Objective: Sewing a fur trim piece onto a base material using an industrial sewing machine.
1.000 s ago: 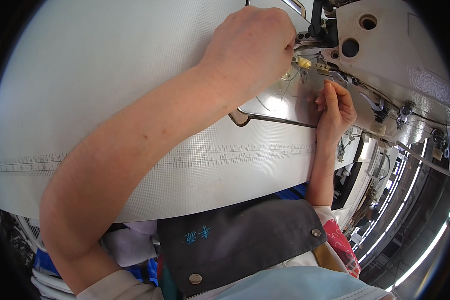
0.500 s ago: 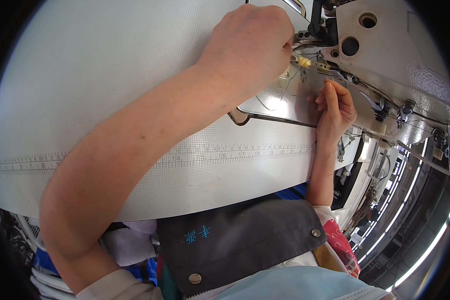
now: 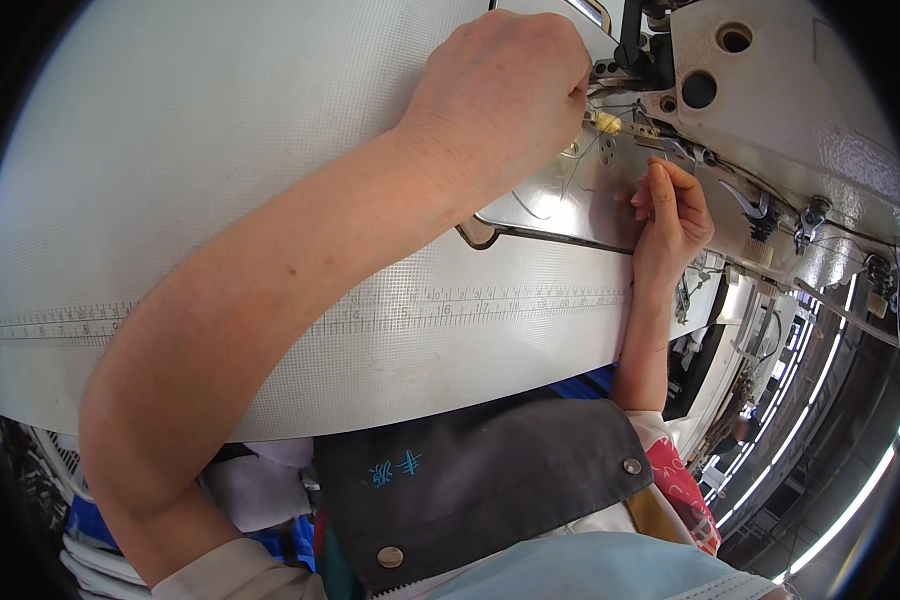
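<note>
My left hand point(image 3: 505, 90) reaches across the table to the needle end of a sewing machine point(image 3: 760, 110). Its back faces up and its fingers curl closed against the machine, where the fingertips and whatever they hold are hidden. My right hand point(image 3: 678, 210) is raised beside the machine's arm with thumb and forefinger pinched together; what lies between them is too small to make out. Between my hands are a small yellow piece point(image 3: 607, 122) on the machine and a loose dark thread point(image 3: 567, 180) curving over the shiny metal plate point(image 3: 540, 205).
The pale table point(image 3: 270, 120) carries a printed ruler strip point(image 3: 470, 305) along its near side. Thread tension knobs point(image 3: 760, 245) stick out from the machine at the right. A dark apron point(image 3: 490, 470) covers my lap below the table edge.
My left forearm and hand have shifted very slightly to the right. My right hand keeps the same pinch in the same place.
</note>
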### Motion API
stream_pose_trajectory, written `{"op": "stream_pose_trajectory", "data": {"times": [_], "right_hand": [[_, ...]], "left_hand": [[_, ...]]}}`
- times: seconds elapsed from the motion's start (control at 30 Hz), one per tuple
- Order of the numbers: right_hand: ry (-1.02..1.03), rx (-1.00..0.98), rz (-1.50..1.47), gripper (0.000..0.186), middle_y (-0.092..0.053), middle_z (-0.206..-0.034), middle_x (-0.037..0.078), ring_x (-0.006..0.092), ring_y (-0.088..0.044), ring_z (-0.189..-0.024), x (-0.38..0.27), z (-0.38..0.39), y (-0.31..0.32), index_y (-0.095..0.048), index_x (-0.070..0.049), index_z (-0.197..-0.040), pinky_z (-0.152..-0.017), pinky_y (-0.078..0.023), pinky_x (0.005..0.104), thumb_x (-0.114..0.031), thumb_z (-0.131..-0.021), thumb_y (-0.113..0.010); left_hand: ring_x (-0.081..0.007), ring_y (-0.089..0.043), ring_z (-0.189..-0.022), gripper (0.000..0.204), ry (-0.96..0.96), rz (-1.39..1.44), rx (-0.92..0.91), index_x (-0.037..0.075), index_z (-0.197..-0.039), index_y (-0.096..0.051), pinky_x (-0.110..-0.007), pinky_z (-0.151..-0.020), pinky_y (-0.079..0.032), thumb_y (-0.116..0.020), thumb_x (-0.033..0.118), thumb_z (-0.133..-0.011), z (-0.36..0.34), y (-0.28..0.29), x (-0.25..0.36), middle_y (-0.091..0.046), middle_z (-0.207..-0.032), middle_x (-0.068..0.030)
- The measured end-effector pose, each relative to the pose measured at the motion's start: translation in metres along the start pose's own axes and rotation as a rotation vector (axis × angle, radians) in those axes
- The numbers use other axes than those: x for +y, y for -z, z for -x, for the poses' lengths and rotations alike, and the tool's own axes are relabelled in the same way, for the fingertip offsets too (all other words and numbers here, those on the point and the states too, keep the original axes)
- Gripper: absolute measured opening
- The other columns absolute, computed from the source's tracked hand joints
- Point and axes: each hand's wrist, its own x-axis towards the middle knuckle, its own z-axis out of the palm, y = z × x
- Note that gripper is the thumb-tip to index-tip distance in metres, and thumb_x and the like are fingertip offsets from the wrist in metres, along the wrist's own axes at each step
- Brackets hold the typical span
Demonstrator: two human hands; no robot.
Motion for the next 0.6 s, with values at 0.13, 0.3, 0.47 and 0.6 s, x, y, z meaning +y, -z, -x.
{"op": "stream_pose_trajectory", "data": {"times": [0.13, 0.3, 0.47, 0.6], "right_hand": [[0.001, -0.005, 0.0, 0.011, -0.062, -0.074, 0.004, 0.0063, -0.053, -0.057, 0.0, 0.0, 0.0, -0.064, 0.002, -0.092, -0.048, -0.038, 0.0153, -0.006, -0.084, -0.062], [0.095, -0.063, 0.099, 0.011, -0.061, -0.074, 0.003, 0.0052, -0.054, -0.059, -0.004, 0.005, -0.006, -0.064, 0.002, -0.092, -0.049, -0.038, 0.0148, -0.005, -0.084, -0.061], [-0.018, -0.193, 0.014, 0.018, -0.062, -0.075, 0.002, 0.0041, -0.055, -0.06, -0.024, 0.003, -0.025, -0.061, 0.004, -0.099, -0.051, -0.04, 0.0146, -0.002, -0.083, -0.063], [0.0, -0.267, -0.022, 0.023, -0.063, -0.075, 0.003, 0.0049, -0.056, -0.06, -0.033, 0.004, -0.041, -0.06, 0.005, -0.103, -0.05, -0.043, 0.016, -0.002, -0.082, -0.064]], "left_hand": [[-0.0245, -0.06, -0.059, 0.016, -0.029, -0.01, 0.003, 0.001, -0.083, -0.067, -0.033, -0.058, -0.048, -0.06, 0.013, -0.075, -0.001, -0.002, -0.002, -0.063, -0.068, -0.0128], [-0.0258, -0.06, -0.059, 0.015, -0.116, -0.12, 0.064, 0.001, -0.08, -0.067, -0.033, -0.058, -0.047, -0.06, 0.012, -0.073, -0.001, -0.007, -0.01, -0.062, -0.067, -0.0122], [-0.0262, -0.059, -0.059, 0.014, -0.182, -0.119, 0.051, 0.001, -0.076, -0.065, -0.034, -0.057, -0.046, -0.06, 0.013, -0.073, 0.0, -0.01, -0.014, -0.061, -0.066, -0.0117], [-0.0256, -0.058, -0.059, 0.014, -0.207, -0.153, 0.003, 0.001, -0.076, -0.065, -0.033, -0.057, -0.045, -0.059, 0.013, -0.073, 0.0, -0.008, -0.015, -0.06, -0.066, -0.0105]]}}
